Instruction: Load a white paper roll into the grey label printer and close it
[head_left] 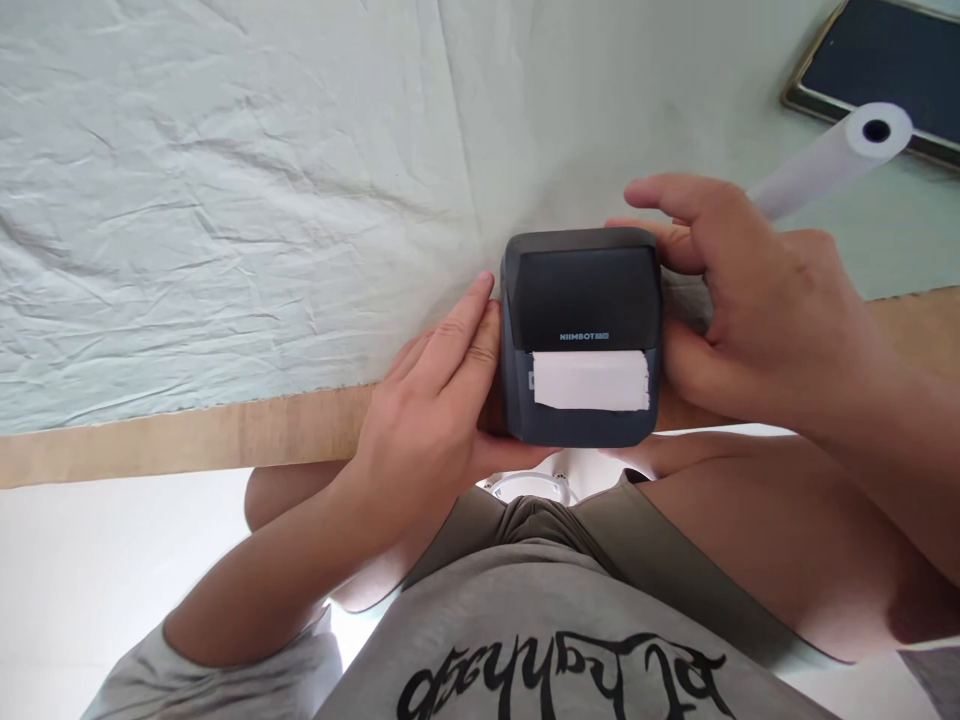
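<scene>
Cloth (225,200), pale and creased, spreads across the far side, a wooden table edge (187,435) showing nearer. At that edge the right hand (787,300), half curled with its forefinger lifted, and the left hand (427,400), fingers nearly straight, hold a dark printer (581,290) between them. Far right lies a phone (885,60), overlapped in view by a paper roll (825,165). A white paper strip (591,380) crosses the printer's near part.

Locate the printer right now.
In the head view, the printer is just right of centre, between the left hand and right hand, at the table's near edge.
</scene>
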